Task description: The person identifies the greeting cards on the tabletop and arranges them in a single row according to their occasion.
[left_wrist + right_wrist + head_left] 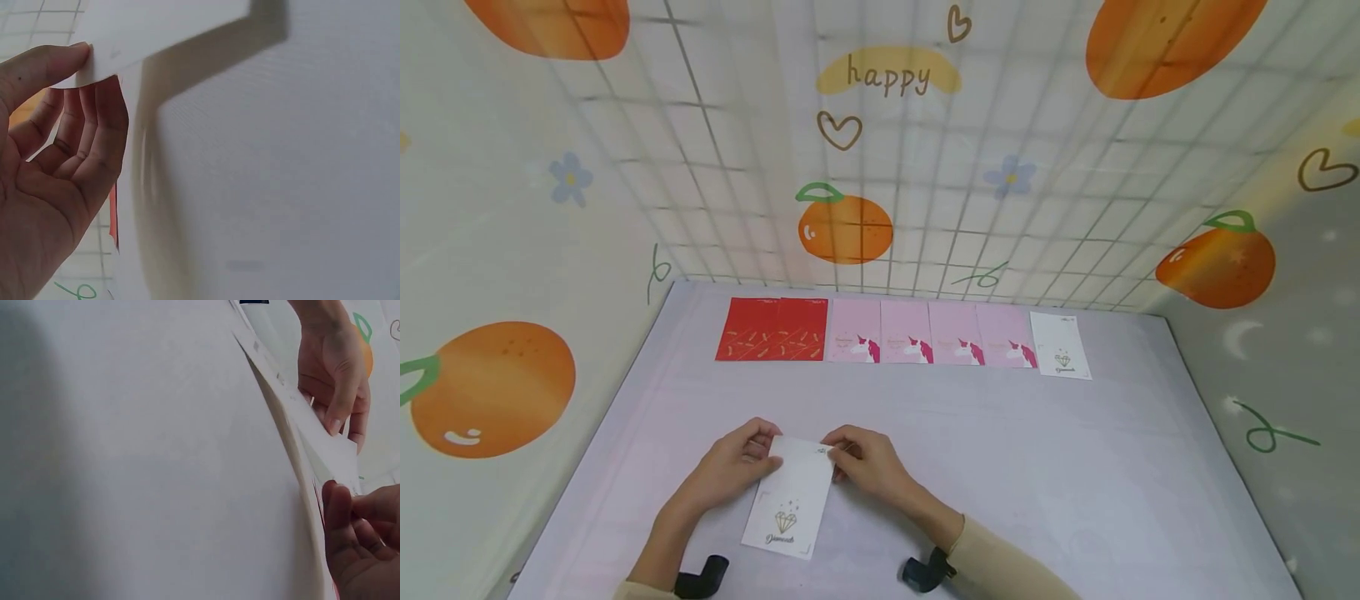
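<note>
A white card [788, 497] printed with a gold diamond and lettering is held between both hands near the front of the table. My left hand [730, 467] pinches its upper left edge, thumb on top and fingers beneath; the left wrist view shows the card [162, 25] lifted off the surface, casting a shadow. At the upper right corner my right hand [868, 462] pinches the card between thumb and fingers. In the right wrist view the card [312, 428] tilts up toward both hands.
Along the table's [1150, 467] back edge lies a row of cards: two red cards [772, 329], several pink unicorn cards [906, 321], and another white diamond card [1060, 343] at the right end. A wire grid [917, 167] behind printed cloth stands at the back.
</note>
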{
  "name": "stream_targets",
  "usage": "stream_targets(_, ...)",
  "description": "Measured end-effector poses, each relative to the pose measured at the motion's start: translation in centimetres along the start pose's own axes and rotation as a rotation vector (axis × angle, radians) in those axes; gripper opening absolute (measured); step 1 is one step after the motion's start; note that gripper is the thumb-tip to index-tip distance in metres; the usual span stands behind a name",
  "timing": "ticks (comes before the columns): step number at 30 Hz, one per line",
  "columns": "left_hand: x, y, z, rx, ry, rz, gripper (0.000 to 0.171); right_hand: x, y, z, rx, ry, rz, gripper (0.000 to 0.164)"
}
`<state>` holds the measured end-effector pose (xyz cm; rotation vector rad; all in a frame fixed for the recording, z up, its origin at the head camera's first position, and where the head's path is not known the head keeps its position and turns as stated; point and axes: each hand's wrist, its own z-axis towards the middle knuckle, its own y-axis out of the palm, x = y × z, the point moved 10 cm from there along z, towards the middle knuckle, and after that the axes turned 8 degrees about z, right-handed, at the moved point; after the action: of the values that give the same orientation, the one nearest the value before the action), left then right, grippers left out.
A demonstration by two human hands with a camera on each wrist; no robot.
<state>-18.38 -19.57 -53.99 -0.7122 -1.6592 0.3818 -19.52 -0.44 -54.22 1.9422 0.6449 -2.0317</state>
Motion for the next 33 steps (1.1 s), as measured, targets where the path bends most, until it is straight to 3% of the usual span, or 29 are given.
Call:
stream_targets(7, 0.8, 0.2, 0.0, 0.001, -0.008, 0.002, 0.043, -0.4, -1.3, -0.3, 0.051, 0.012, 0.015, 0.017)
stream_targets(15, 1.7, 1.3, 0.3, -0.02, -0.021, -0.083, 0.047, -3.9, -4.4, -0.8, 0.099, -0.002, 0.018, 0.018)
stream_targets(25, 3.1, 3.9, 0.7, -0.108, 0.01, -0.164, 0.047, -2.0, -9.2, -0.7, 0.193, -0.016, 0.032, 0.017)
stream_targets(33, 3.8, 5.0, 0.7, -0.153, 0.036, -0.239, 0.043, -1.5, -10.6, -1.1, 0.214, 0.0, 0.011, 0.017)
